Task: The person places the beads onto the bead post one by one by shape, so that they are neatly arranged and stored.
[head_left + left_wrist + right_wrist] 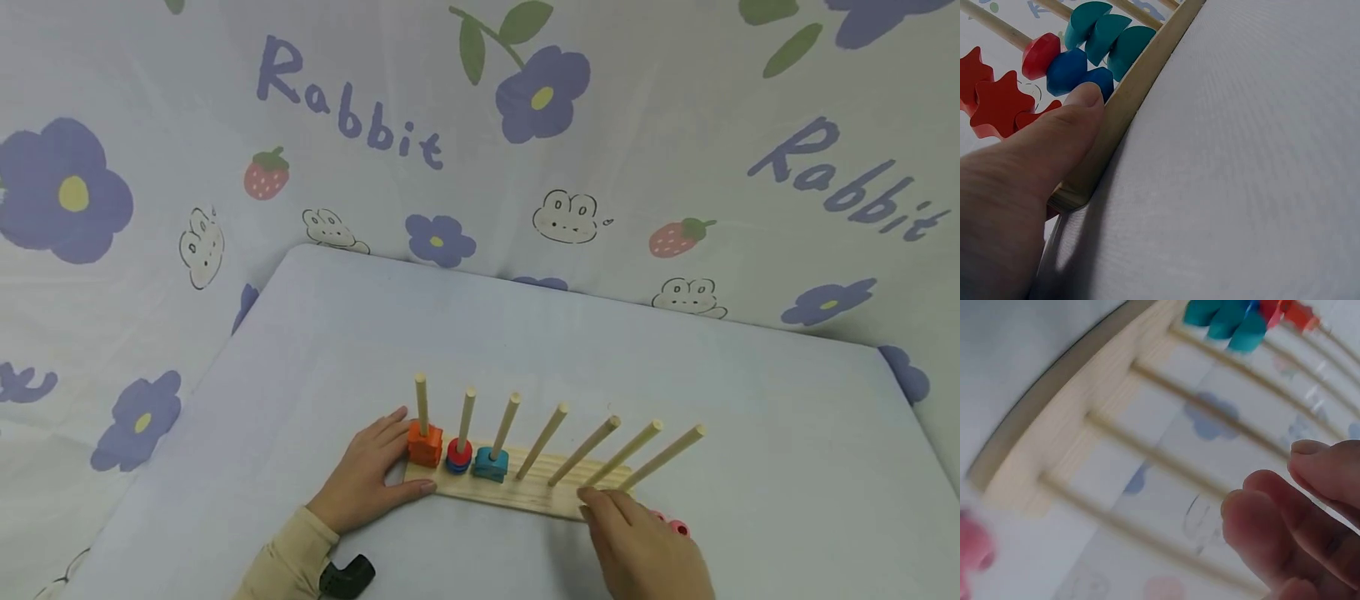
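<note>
A wooden peg board (pixel 517 497) with several upright pegs lies on the white table. My left hand (pixel 372 475) holds its left end, the thumb (pixel 1082 112) along the front edge and the other fingers round the far side. Orange-red star beads (pixel 425 446) sit on the first peg. A red bead (pixel 1041 56) rests above blue beads (pixel 1069 72) on the second, and teal half-round beads (pixel 491 464) fill the base of the third. My right hand (pixel 648 542) hovers before the board's right end, fingers bent and apart, with nothing between them in the right wrist view.
Pink beads (pixel 678 528) lie at the right end of the board, partly hidden by my right hand. A dark curved object (pixel 348 577) is beside the left sleeve (pixel 292 554). A patterned cloth (pixel 480 167) hangs behind the table.
</note>
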Demonstrator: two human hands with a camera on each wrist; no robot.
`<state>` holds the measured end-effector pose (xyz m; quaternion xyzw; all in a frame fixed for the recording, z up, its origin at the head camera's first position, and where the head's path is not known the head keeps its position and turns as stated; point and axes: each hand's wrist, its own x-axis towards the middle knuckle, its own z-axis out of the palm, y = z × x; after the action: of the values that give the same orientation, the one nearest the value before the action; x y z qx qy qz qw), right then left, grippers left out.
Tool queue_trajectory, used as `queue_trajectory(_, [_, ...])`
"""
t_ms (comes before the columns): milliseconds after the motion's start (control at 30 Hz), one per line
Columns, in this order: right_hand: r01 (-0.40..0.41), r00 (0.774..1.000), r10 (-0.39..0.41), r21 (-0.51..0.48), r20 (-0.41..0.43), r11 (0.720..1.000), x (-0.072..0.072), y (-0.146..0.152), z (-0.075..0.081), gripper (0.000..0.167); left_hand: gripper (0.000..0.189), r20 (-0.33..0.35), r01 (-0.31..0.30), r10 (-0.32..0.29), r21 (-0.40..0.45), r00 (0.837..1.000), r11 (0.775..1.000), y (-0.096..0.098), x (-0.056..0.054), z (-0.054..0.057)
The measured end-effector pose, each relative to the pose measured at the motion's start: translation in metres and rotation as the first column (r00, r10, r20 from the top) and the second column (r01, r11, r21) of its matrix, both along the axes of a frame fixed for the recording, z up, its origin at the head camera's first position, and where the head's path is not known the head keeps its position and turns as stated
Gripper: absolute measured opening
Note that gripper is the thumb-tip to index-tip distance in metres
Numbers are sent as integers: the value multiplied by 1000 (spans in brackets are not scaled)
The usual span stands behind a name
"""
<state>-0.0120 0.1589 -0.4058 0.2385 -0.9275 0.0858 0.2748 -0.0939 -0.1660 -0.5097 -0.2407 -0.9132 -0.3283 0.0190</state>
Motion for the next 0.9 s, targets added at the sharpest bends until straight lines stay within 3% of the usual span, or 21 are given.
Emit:
queue_trajectory(100, [67,998,-68,-43,-19,997,1,26,-8,51,71,8,-2,2,-4,1000,1000,0,0,1])
queue_trajectory(167, [98,995,-97,-64,24,993,2,44,-17,51,71,13,-5,5,-8,1000,1000,-1,0,2])
queue_trajectory(367, [33,991,-27,-44,134,998,-4,90,-49,72,68,4,-5,5,7,1000,1000,0,0,2])
queue_trajectory(433, [52,982,-45,-34,185,998,-3,98,-56,51,68,-1,-6,6,4,1000,1000,0,0,1])
queue_trajectory(533, [138,945,-127,-15,302,990,0,104,-62,33,70,-3,-8,8,-5,1000,1000,1,1,1])
queue_trajectory(600, [209,900,-195,9,391,978,2,105,-63,46,70,-4,-10,10,-8,1000,1000,1,1,1])
queue_trajectory(667, [234,872,-222,26,437,972,2,105,-63,42,71,-1,-12,12,-10,1000,1000,0,1,2])
queue_trajectory(867, [228,874,-222,38,433,973,2,106,-67,39,72,4,-14,14,-22,1000,1000,0,1,4])
queue_trajectory(900, [242,859,-235,43,454,969,2,105,-67,39,72,7,-14,14,-24,1000,1000,0,0,4])
